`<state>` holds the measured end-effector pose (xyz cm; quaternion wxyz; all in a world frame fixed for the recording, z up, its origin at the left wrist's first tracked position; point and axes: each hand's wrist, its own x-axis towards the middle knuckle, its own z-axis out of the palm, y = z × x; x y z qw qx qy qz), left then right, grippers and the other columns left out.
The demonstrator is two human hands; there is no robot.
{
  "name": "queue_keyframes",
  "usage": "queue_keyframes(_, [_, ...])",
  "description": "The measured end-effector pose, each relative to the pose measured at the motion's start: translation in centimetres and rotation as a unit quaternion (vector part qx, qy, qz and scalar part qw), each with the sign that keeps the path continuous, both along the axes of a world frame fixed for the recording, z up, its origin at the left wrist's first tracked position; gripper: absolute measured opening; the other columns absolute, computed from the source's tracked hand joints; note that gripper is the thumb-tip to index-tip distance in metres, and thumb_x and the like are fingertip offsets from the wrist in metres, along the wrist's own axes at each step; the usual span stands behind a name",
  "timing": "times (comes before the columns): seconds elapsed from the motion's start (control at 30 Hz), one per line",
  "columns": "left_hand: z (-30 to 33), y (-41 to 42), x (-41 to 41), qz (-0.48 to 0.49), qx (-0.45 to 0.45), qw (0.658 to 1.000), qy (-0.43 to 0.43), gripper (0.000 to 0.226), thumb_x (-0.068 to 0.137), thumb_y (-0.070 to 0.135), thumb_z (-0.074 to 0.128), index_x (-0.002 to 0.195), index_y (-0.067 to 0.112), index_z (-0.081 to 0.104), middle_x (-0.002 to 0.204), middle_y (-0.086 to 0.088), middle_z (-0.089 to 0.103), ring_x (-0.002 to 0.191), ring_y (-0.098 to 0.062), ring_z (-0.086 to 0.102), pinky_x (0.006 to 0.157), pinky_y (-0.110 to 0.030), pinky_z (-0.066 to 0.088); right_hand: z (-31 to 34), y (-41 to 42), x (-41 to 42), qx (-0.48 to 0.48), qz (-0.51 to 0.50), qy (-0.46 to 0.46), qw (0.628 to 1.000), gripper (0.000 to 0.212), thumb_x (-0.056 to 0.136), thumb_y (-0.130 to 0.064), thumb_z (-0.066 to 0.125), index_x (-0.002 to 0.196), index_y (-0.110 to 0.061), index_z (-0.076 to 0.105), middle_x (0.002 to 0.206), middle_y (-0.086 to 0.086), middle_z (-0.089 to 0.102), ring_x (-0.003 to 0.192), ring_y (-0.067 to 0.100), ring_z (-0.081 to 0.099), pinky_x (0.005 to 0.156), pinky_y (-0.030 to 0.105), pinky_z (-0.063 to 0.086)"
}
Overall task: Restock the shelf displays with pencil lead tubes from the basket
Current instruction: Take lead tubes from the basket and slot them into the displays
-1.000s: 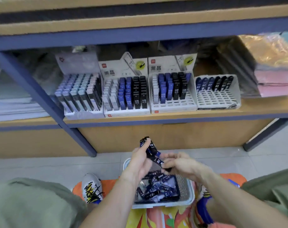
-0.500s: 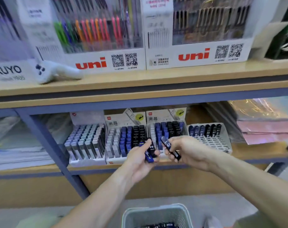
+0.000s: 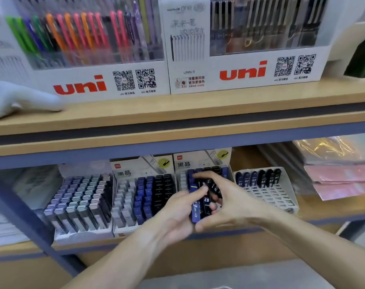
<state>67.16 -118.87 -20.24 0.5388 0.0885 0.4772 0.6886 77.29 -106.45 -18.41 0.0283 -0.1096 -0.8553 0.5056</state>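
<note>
While both hands meet in front of the lower shelf [image 3: 177, 243], the left hand [image 3: 177, 213] grips a small bundle of lead tubes [image 3: 200, 205], thumb across them, probably so they stay upright and ready. The right hand [image 3: 229, 201] curls round the bundle's far side, fingers pinching one black tube, seemingly to draw it out. They hover right before the third display box [image 3: 182, 178], partly filled; the grid tray [image 3: 271, 195] beside it has only a back row. No basket shows.
</note>
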Motion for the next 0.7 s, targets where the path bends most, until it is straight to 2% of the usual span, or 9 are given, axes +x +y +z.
queue_keyframes(0.1, [-0.5, 1.1, 0.0, -0.008, 0.002, 1.000, -0.022, 0.044, 0.099, 0.010, 0.063, 0.135, -0.014, 0.053, 0.095, -0.024, 0.067, 0.067, -0.025, 0.064, 0.068, -0.040, 0.059, -0.4, 1.0, 0.2, 0.025, -0.005, -0.010, 1.000, 0.104, 0.058, -0.025, 0.098, 0.142, -0.043, 0.040, 0.089, 0.001, 0.058, 0.065, 0.008, 0.055, 0.066, 0.027, 0.056])
queue_keyframes(0.2, [-1.3, 1.9, 0.1, -0.027, -0.004, 0.999, -0.026, 0.029, 0.097, 0.002, 0.059, 0.122, -0.014, 0.060, 0.098, -0.025, 0.067, 0.069, -0.025, 0.067, 0.063, -0.036, 0.060, -0.8, 2.2, 0.2, 0.084, -0.007, -0.012, 0.996, 0.096, 0.061, -0.035, 0.095, 0.141, -0.039, 0.044, 0.099, 0.003, 0.071, 0.075, 0.015, 0.069, 0.077, 0.035, 0.061])
queue_keyframes(0.27, [-1.6, 2.3, 0.3, -0.043, -0.023, 0.998, -0.025, 0.016, 0.095, -0.001, 0.057, 0.104, -0.006, 0.068, 0.086, -0.017, 0.066, 0.068, -0.020, 0.063, 0.060, -0.031, 0.058, -1.3, 2.7, 0.3, 0.076, -0.010, -0.021, 0.997, 0.085, 0.065, -0.026, 0.090, 0.138, -0.035, 0.048, 0.081, -0.003, 0.068, 0.062, 0.007, 0.061, 0.073, 0.035, 0.060])
queue_keyframes(0.33, [-1.6, 2.8, 0.7, -0.044, -0.044, 0.998, -0.033, 0.017, 0.093, 0.001, 0.061, 0.088, -0.001, 0.077, 0.080, -0.011, 0.066, 0.068, -0.018, 0.062, 0.064, -0.035, 0.058, -1.7, 2.8, 0.4, 0.080, -0.015, -0.019, 0.997, 0.079, 0.066, -0.022, 0.084, 0.137, -0.033, 0.050, 0.072, -0.006, 0.064, 0.057, 0.004, 0.057, 0.072, 0.039, 0.060])
queue_keyframes(0.43, [-1.6, 3.4, 0.8, -0.046, -0.068, 0.996, -0.032, 0.011, 0.092, 0.004, 0.065, 0.095, 0.002, 0.076, 0.076, -0.007, 0.065, 0.068, -0.017, 0.062, 0.071, -0.038, 0.058, -2.3, 3.3, 0.5, 0.073, -0.031, -0.013, 0.997, 0.074, 0.066, -0.023, 0.086, 0.132, -0.029, 0.053, 0.067, -0.007, 0.063, 0.059, 0.005, 0.057, 0.068, 0.037, 0.059])
queue_keyframes(0.5, [-1.6, 3.5, 0.6, -0.064, -0.073, 0.995, -0.027, 0.013, 0.095, 0.010, 0.064, 0.103, 0.003, 0.072, 0.074, -0.004, 0.062, 0.067, -0.016, 0.061, 0.074, -0.039, 0.059, -2.5, 3.5, 0.6, 0.055, -0.043, -0.005, 0.998, 0.073, 0.065, -0.029, 0.092, 0.128, -0.029, 0.054, 0.076, -0.006, 0.067, 0.065, 0.006, 0.061, 0.075, 0.041, 0.059])
queue_keyframes(0.57, [-1.7, 3.8, 0.4, -0.067, -0.073, 0.995, -0.010, 0.015, 0.098, 0.015, 0.063, 0.104, 0.003, 0.070, 0.073, -0.003, 0.061, 0.067, -0.016, 0.060, 0.078, -0.042, 0.061, -2.7, 3.8, 0.8, 0.059, -0.049, 0.008, 0.997, 0.085, 0.064, -0.046, 0.093, 0.135, -0.034, 0.049, 0.102, -0.006, 0.072, 0.083, 0.007, 0.070, 0.086, 0.038, 0.059])
queue_keyframes(0.63, [-1.6, 3.9, 0.3, -0.043, -0.079, 0.996, 0.026, 0.019, 0.100, 0.019, 0.064, 0.099, 0.001, 0.070, 0.072, -0.006, 0.061, 0.065, -0.017, 0.058, 0.061, -0.034, 0.061, -2.4, 3.8, 1.0, 0.039, -0.063, 0.023, 0.997, 0.084, 0.073, -0.050, 0.087, 0.143, -0.038, 0.042, 0.121, -0.018, 0.063, 0.098, -0.005, 0.066, 0.086, 0.017, 0.054])
queue_keyframes(0.7, [-1.3, 4.0, 0.2, -0.013, -0.088, 0.993, 0.078, 0.020, 0.099, 0.023, 0.067, 0.099, 0.003, 0.069, 0.074, -0.007, 0.062, 0.059, -0.017, 0.057, 0.040, -0.022, 0.044, -2.0, 3.8, 1.0, -0.036, -0.079, 0.025, 0.996, 0.064, 0.088, -0.042, 0.076, 0.143, -0.041, 0.043, 0.114, -0.024, 0.059, 0.079, -0.011, 0.063, 0.070, 0.009, 0.046])
